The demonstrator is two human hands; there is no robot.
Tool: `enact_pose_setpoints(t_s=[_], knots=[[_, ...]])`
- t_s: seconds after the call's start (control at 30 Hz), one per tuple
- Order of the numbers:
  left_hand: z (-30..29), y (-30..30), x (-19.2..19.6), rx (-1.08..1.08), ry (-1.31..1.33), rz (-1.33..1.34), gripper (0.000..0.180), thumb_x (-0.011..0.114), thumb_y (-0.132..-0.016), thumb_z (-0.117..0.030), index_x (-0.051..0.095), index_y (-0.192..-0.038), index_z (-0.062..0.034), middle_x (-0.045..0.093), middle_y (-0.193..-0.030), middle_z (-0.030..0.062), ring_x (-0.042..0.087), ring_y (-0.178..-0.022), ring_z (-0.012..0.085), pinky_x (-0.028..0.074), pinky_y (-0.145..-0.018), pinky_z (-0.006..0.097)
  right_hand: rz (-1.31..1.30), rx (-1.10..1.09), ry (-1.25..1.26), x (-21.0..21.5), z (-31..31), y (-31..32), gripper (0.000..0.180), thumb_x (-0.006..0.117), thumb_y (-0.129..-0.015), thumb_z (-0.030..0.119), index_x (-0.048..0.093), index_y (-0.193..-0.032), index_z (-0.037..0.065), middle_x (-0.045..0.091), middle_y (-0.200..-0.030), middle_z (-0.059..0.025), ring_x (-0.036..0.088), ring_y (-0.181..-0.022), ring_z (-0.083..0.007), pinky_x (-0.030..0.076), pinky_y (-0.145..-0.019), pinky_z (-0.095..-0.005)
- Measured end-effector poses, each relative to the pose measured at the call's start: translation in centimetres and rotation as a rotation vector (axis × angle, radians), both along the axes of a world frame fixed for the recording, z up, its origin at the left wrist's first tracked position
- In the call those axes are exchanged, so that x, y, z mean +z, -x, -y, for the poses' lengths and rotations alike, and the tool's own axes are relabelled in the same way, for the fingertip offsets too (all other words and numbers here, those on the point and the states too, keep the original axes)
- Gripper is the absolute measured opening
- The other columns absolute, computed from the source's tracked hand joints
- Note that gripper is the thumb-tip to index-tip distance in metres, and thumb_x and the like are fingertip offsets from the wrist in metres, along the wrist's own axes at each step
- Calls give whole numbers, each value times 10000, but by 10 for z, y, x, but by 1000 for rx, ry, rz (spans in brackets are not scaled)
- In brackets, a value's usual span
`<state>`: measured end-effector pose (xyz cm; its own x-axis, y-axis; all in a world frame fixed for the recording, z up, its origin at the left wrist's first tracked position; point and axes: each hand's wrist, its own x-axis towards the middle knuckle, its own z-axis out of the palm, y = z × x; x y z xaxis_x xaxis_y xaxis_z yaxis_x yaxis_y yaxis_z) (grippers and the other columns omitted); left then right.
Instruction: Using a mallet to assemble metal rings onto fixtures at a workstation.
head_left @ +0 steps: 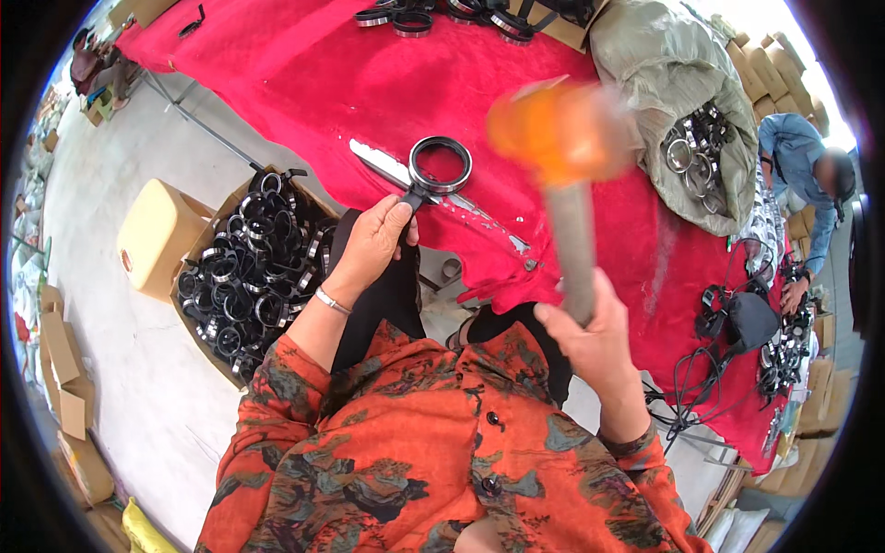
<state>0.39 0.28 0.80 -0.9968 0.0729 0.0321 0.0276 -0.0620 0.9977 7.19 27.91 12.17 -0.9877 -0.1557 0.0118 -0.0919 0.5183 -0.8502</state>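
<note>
My left hand (373, 241) is closed around the black stem of a ring (441, 187) with a silver outer band, which looks like a magnifying-glass frame. The ring rests over or just above a long silver-white strip (380, 163) at the edge of the red cloth (590, 244); I cannot tell whether they touch. In my right hand (599, 336) is the grey handle of a mallet. Its orange head (558, 129) is raised above the cloth, right of the ring, and smeared by motion.
Left of me, a cardboard box (207, 355) holds many similar black rings, beside a cream jerrycan (161, 235). A pale sack (636, 55) of rings lies back right. At right are a black device (751, 321) with cables and another person (793, 138), one hand at metal parts.
</note>
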Motion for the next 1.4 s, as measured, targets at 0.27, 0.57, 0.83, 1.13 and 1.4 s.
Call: enact_pose_setpoints(t_s=[0.27,0.57,0.83,1.13,1.4], knots=[[-6,-5,1,68,22,-11,328,433,-1005,-324,538,-859,-50,564,-703,16,493,-564,73,394,-489,206,192,-55,71,33,10,15,315,730,-758,138,513,-947,11,516,-641,-23,503,-533,-111,405,-469,-292],[-13,-4,0,98,8,-5,334,482,-985,-349,532,-826,-59,550,-678,2,503,-582,65,386,-483,211,38,337,-474,40,48,61,364,666,-792,225,485,-987,-24,585,-764,-295,617,-810,-451,471,-670,-463],[-6,-2,3,71,109,-86,351,436,-1000,-348,549,-833,-60,559,-677,7,494,-571,73,391,-508,218,-67,102,-310,40,47,74,353,693,-765,210,493,-924,-33,517,-664,-201,556,-619,-293,459,-613,-391],[2,-4,-2,67,180,-90,355,429,-1003,-351,554,-848,-57,567,-694,12,488,-567,70,386,-509,212,186,104,-224,81,38,88,364,709,-755,188,528,-995,-16,545,-671,-69,517,-509,-117,432,-451,-295],[0,-1,2,23,107,-1,334,424,-1006,-338,556,-894,-52,574,-720,7,506,-598,71,396,-514,204,404,66,-210,35,6,101,286,663,-784,166,465,-901,-5,497,-606,-55,501,-461,-130,423,-417,-300]])
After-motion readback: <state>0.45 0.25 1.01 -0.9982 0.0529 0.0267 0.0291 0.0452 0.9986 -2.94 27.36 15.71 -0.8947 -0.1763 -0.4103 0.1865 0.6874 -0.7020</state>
